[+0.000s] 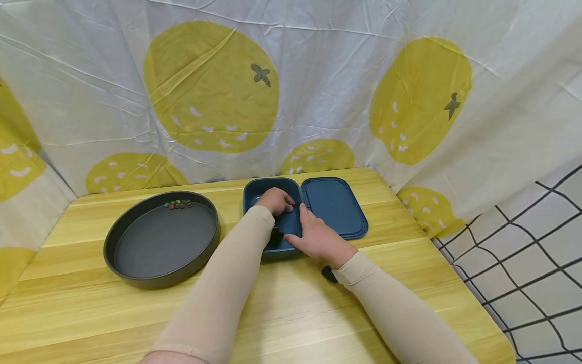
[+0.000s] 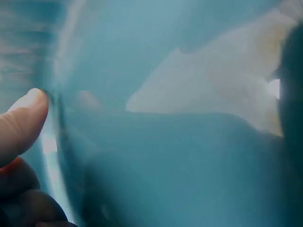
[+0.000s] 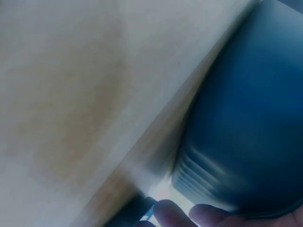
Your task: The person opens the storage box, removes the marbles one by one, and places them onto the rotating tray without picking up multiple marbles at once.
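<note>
A deep blue rectangular box [image 1: 272,251] stands at the middle of the table. My left hand [image 1: 275,200] reaches down inside it, with bent fingers close to its right wall. The left wrist view shows the thumb [image 2: 26,118] above curled fingers [image 2: 21,205]. A small orange-red patch shows between them; I cannot tell whether it is a held thing. My right hand [image 1: 320,237] grips the box at its near right corner, thumb over the inside and fingers along the outer right wall. In the right wrist view fingertips [image 3: 170,215] sit beside the box's ridged side [image 3: 203,172].
A flat blue lid [image 1: 334,205] lies just right of the box. To the left stands a round dark grey pan [image 1: 163,242], holding several small coloured beads or marbles [image 1: 178,203] at its far side. A curtain [image 1: 318,91] backs the wooden table [image 1: 291,308]; a black wire grid [image 1: 523,268] borders the right.
</note>
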`<state>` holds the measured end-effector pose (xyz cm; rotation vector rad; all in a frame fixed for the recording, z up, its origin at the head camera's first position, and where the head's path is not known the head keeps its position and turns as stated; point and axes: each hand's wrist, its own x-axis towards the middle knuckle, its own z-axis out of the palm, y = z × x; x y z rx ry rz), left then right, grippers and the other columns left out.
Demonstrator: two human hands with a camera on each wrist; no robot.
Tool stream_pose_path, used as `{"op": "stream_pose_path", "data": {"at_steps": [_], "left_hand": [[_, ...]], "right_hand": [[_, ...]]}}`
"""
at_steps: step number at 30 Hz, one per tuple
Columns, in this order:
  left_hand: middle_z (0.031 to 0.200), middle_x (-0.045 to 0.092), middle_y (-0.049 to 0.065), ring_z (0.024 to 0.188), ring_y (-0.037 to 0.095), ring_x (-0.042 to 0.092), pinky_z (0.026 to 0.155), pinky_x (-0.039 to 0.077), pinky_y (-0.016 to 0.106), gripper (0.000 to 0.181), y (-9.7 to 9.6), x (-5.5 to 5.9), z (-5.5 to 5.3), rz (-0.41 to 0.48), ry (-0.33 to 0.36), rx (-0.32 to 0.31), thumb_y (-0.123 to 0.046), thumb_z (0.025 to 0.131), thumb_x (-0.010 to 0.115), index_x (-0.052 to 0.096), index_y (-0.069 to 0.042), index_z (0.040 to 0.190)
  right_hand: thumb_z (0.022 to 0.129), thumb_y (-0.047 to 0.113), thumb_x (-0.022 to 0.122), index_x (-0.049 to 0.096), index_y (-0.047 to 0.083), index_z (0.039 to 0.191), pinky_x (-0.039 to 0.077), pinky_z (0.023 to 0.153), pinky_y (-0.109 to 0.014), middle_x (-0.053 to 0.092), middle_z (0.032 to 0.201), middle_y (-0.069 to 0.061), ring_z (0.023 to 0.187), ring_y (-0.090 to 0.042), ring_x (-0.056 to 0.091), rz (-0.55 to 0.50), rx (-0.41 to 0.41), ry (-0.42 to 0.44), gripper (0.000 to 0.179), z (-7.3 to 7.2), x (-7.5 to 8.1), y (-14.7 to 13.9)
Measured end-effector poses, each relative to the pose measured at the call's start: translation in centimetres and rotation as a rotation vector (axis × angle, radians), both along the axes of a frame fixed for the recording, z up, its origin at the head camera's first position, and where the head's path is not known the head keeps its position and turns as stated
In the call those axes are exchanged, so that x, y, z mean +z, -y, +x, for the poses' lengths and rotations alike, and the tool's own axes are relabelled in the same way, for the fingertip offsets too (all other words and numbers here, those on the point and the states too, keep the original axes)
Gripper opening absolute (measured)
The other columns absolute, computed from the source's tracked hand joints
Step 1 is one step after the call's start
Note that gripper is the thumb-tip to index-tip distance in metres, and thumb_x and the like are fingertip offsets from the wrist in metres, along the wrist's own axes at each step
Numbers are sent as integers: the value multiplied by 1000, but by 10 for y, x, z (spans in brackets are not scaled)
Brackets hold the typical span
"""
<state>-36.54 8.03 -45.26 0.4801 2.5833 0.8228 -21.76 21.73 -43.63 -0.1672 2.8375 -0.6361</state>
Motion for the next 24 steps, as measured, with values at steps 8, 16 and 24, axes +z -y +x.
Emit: {"op": "stream_pose_path", "data": {"at_steps": [8, 16, 24], "left_hand": [[136, 72, 5, 125, 24, 65, 110, 54, 43, 26, 8, 9, 2, 27, -2, -19, -22, 103, 70, 80, -18, 126], [141, 69, 4, 138, 28, 59, 116, 48, 47, 28, 27, 29, 8, 42, -76, -80, -30, 105, 67, 77, -20, 129], [133, 73, 5, 127, 28, 65, 110, 53, 48, 33, 53, 47, 18, 123, -141, -103, -33, 107, 64, 75, -16, 133]], "right_hand": [[104, 59, 57, -3, 4, 169, 27, 129, -55, 11, 177, -16, 161, -41, 22, 3, -3, 13, 104, 0, 0, 3], [103, 60, 57, -2, 4, 169, 27, 129, -56, 11, 177, -16, 161, -41, 23, 9, -9, 10, 105, -3, -1, 2], [103, 58, 58, -3, 4, 169, 25, 129, -58, 9, 177, -17, 162, -40, 20, -11, -20, 34, 105, -1, 3, 1]]}}
